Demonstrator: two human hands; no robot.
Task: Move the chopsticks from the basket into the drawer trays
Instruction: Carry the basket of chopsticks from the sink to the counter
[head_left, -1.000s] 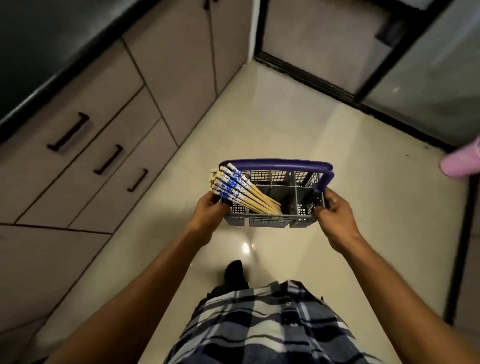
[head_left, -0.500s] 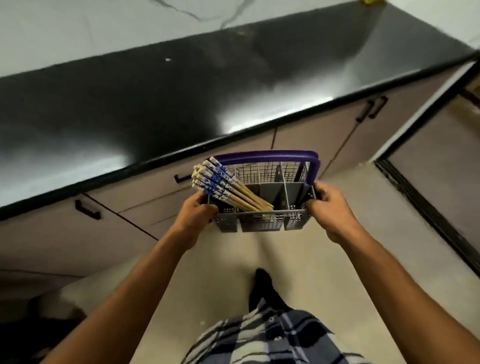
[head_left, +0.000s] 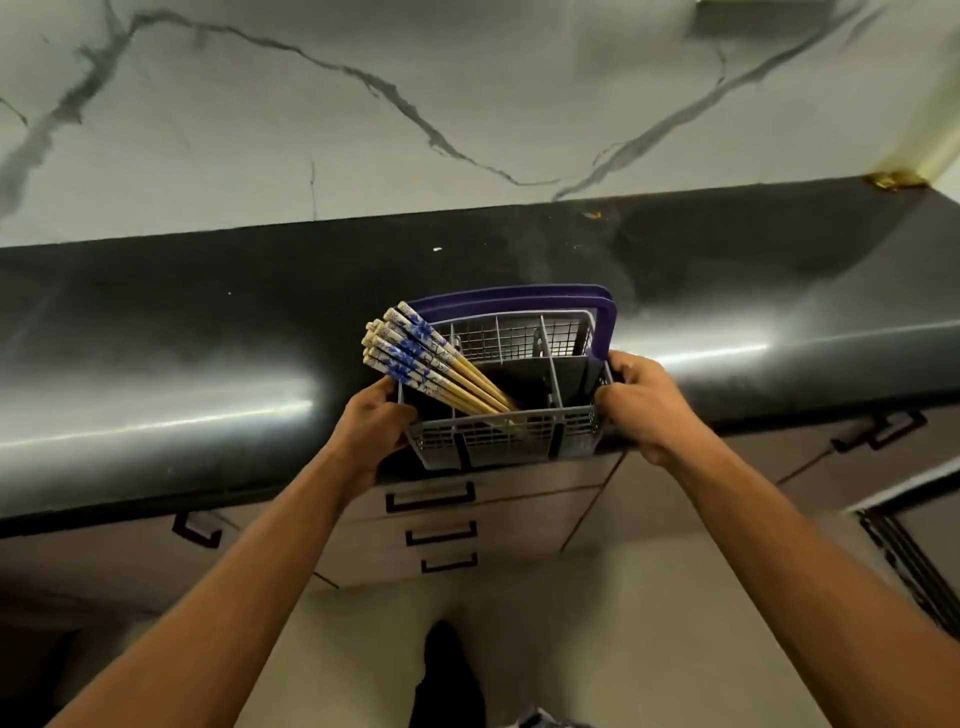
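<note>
A grey mesh basket (head_left: 498, 439) with a purple handle (head_left: 519, 299) is held at the front edge of the black countertop (head_left: 208, 332). Several bamboo chopsticks (head_left: 415, 353) with blue-and-white patterned ends lean out of its left compartment, tips down inside. My left hand (head_left: 371, 421) grips the basket's left side and my right hand (head_left: 641, 402) grips its right side. Below the counter, closed drawers (head_left: 431, 535) with dark handles are stacked directly under the basket. No drawer trays are visible.
A white marble-patterned wall (head_left: 467, 104) rises behind the countertop. More cabinet fronts with dark handles (head_left: 878, 434) run to the right. A pale tiled floor (head_left: 623, 623) lies below, with my dark foot (head_left: 447, 670) on it.
I have turned from the floor and cabinets to face the countertop. The basket, held in both hands throughout, has risen to the counter's front edge.
</note>
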